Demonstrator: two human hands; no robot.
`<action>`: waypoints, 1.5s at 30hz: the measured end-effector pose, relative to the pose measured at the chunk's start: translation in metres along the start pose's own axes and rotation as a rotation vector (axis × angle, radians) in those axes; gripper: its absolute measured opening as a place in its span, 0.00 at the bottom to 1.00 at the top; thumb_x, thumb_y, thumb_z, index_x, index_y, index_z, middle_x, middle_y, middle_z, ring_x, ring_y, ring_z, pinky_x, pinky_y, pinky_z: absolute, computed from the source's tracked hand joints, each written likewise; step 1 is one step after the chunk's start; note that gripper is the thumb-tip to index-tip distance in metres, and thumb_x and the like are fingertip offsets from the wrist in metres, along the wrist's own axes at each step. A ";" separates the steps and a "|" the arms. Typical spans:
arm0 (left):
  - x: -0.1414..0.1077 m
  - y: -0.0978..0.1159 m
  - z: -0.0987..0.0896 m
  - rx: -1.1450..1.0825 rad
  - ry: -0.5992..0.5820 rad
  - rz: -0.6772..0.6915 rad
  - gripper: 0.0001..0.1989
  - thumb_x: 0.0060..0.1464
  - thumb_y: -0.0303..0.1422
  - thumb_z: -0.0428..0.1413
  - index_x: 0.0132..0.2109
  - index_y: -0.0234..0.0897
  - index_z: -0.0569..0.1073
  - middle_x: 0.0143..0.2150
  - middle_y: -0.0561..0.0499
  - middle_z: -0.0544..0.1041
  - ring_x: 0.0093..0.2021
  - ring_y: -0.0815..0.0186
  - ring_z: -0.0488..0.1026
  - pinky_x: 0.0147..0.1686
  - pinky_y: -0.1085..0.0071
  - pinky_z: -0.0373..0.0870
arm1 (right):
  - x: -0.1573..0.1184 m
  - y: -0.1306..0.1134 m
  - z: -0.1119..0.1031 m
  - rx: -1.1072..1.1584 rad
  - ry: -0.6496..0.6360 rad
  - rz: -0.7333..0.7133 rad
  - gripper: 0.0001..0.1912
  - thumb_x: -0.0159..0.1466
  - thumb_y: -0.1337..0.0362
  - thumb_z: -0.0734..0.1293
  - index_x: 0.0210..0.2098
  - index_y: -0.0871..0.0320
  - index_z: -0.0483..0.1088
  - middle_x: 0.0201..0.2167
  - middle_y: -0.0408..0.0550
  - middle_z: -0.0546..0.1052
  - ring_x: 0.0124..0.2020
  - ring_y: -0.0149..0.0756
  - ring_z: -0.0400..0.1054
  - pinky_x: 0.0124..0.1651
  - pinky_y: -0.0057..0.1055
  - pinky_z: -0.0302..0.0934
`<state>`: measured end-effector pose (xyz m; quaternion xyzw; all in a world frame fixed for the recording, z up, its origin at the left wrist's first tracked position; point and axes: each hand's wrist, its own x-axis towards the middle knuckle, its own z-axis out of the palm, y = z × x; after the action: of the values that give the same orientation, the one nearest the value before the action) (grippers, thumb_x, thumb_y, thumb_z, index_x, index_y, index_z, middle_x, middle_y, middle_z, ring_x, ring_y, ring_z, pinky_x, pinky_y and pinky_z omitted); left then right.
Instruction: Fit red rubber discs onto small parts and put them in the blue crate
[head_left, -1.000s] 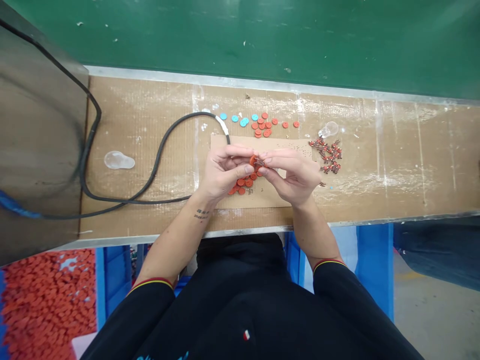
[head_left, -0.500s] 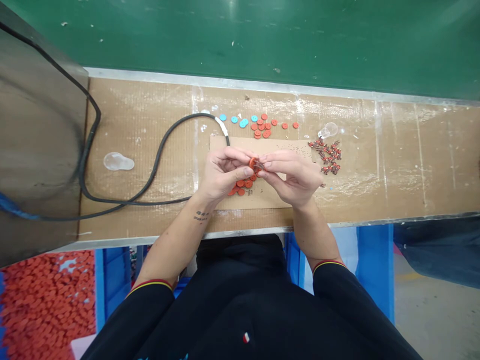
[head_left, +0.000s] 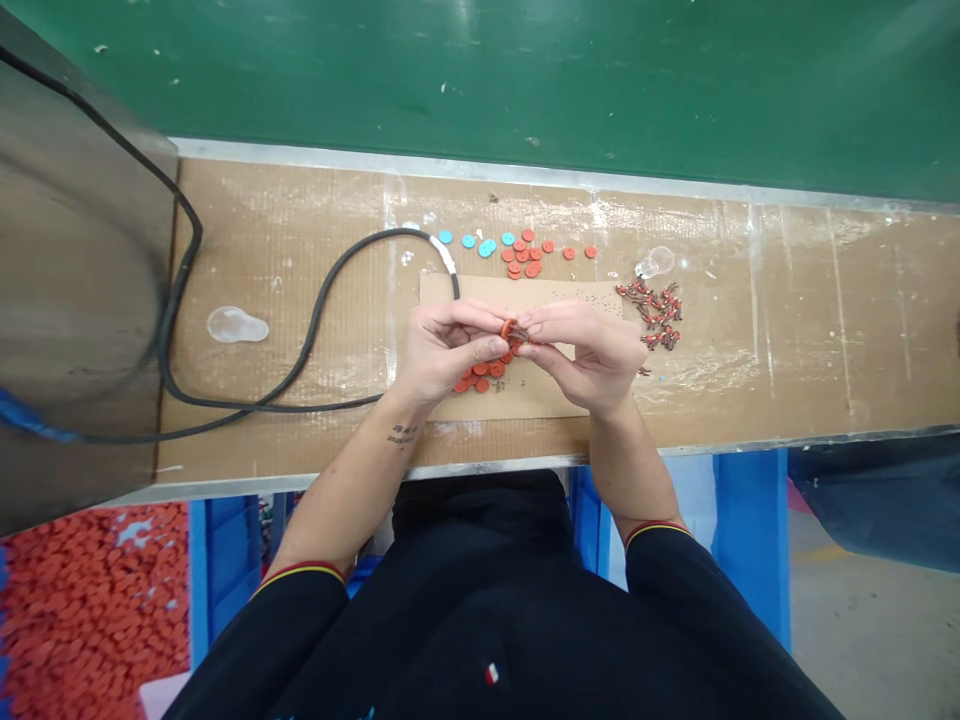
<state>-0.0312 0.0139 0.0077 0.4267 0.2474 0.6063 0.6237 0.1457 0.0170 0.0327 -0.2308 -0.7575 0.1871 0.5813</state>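
Between thumb and fingers my left hand (head_left: 454,348) pinches a round red-orange disc (head_left: 507,329), which looks like a button with small holes and is tilted on edge. My right hand (head_left: 585,348) is closed on a small dark brown and red piece (head_left: 519,334) that meets the disc. How the two join is hidden by my fingertips. Under my hands lies a flat cardboard sheet (head_left: 551,400), with several red discs (head_left: 481,370) heaped on it beside my left fingers. Right of my right hand is a pile of small brown-red pieces (head_left: 660,305).
Blue discs (head_left: 469,241) and more red discs (head_left: 535,255) lie behind the sheet. A black cable (head_left: 322,300) loops across the left. Clear plastic scoops (head_left: 237,324) lie at both sides. Below left, a bin holds many red discs (head_left: 90,610).
The red disc between my fingers has turned more edge-on. Both hands stay in almost the same place, still pinching.
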 end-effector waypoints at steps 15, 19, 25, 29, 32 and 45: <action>-0.002 -0.001 -0.001 0.062 0.001 0.037 0.11 0.45 0.40 0.79 0.34 0.46 0.87 0.39 0.48 0.88 0.39 0.61 0.87 0.40 0.68 0.88 | 0.000 0.002 0.001 0.024 0.041 0.000 0.10 0.65 0.65 0.77 0.46 0.48 0.80 0.35 0.40 0.87 0.37 0.34 0.85 0.40 0.32 0.81; -0.003 -0.001 -0.001 0.099 -0.014 0.099 0.09 0.46 0.37 0.78 0.35 0.48 0.88 0.40 0.49 0.88 0.39 0.61 0.87 0.37 0.71 0.87 | -0.001 0.001 0.002 -0.038 0.074 -0.002 0.05 0.66 0.61 0.77 0.41 0.50 0.80 0.34 0.41 0.88 0.35 0.34 0.85 0.36 0.31 0.81; -0.004 -0.004 0.000 0.105 -0.008 0.190 0.09 0.48 0.36 0.77 0.37 0.50 0.88 0.41 0.50 0.88 0.41 0.63 0.88 0.42 0.72 0.87 | -0.003 0.000 0.004 -0.056 0.104 0.030 0.05 0.65 0.59 0.78 0.39 0.50 0.81 0.33 0.40 0.88 0.33 0.33 0.85 0.36 0.29 0.81; -0.005 -0.005 -0.001 0.124 0.009 0.156 0.09 0.47 0.38 0.77 0.36 0.49 0.88 0.41 0.49 0.88 0.42 0.61 0.88 0.42 0.70 0.88 | -0.004 -0.001 0.005 0.036 0.114 0.051 0.08 0.64 0.62 0.79 0.42 0.48 0.81 0.34 0.40 0.88 0.35 0.33 0.85 0.38 0.28 0.81; -0.005 -0.004 0.000 0.113 -0.001 0.170 0.09 0.48 0.37 0.77 0.37 0.50 0.88 0.41 0.49 0.88 0.42 0.61 0.88 0.42 0.71 0.88 | -0.005 0.000 0.006 0.050 0.126 0.054 0.07 0.64 0.61 0.79 0.41 0.49 0.81 0.33 0.40 0.88 0.34 0.32 0.85 0.37 0.28 0.81; -0.005 0.000 0.005 0.086 -0.026 0.172 0.08 0.50 0.34 0.76 0.39 0.51 0.88 0.43 0.49 0.88 0.41 0.63 0.88 0.43 0.72 0.88 | -0.006 -0.003 0.009 0.047 0.155 0.110 0.07 0.64 0.60 0.79 0.37 0.51 0.78 0.31 0.39 0.86 0.31 0.31 0.84 0.35 0.27 0.79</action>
<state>-0.0278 0.0075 0.0092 0.4808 0.2276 0.6408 0.5535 0.1376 0.0110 0.0267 -0.2721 -0.6918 0.2181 0.6323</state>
